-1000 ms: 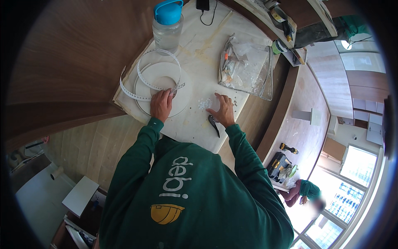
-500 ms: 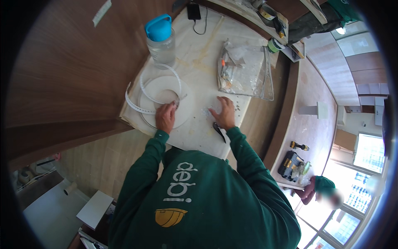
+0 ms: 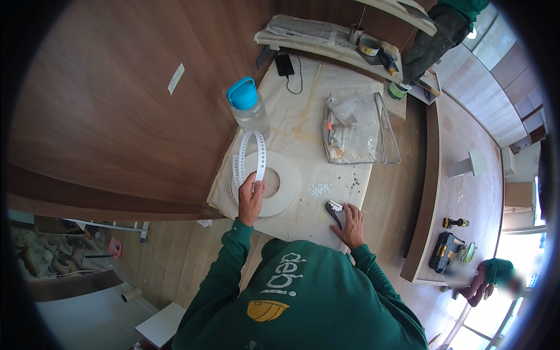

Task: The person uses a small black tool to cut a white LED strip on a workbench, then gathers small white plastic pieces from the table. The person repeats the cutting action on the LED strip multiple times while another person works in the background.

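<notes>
Gripping the strip (image 3: 262, 154) with left hand (image 3: 251, 199) over the roll (image 3: 288, 184). Right of the roll, resting right hand (image 3: 351, 227) unclenched beside the tool (image 3: 334, 214), perhaps touching.

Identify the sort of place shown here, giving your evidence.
Probably a room being fitted out or renovated: a cordless drill and a black toolbox sit on a long wooden surface.

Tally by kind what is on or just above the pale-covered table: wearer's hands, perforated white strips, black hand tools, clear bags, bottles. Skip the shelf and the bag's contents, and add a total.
Left hand and right hand: 2
Perforated white strip: 1
Black hand tool: 1
Clear bag: 1
Bottle: 1
Total: 6
</notes>
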Motion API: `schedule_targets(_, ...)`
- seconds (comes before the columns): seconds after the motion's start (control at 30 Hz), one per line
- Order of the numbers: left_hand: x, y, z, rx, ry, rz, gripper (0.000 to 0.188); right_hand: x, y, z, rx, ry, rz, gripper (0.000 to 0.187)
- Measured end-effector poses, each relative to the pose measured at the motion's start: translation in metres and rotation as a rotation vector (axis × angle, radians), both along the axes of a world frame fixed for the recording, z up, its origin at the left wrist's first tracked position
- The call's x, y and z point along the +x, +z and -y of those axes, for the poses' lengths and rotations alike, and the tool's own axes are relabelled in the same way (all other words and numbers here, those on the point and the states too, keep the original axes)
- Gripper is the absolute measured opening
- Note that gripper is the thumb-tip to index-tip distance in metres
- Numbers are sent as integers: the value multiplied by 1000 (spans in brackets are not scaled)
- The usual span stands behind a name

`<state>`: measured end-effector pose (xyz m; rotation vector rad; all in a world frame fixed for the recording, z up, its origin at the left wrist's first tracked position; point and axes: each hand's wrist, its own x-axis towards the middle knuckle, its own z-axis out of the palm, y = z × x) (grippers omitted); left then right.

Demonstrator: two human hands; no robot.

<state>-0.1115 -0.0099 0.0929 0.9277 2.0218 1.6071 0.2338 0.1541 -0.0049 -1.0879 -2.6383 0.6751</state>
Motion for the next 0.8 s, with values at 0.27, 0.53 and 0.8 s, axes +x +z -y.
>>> schedule_targets(0.27, 1, 73, -8, 15, -364, 12, 35, -16, 1, -17, -21, -64, 122, 66)
schedule_targets(0.53, 11, 118, -10, -70, -386, -373, 37, -9, -5, -22, -139, -144, -178, 50)
schedule_targets(0.8, 16, 125, -14, -168, -255, -254, 30, 19, 1, -11, -549, -282, -346, 33)
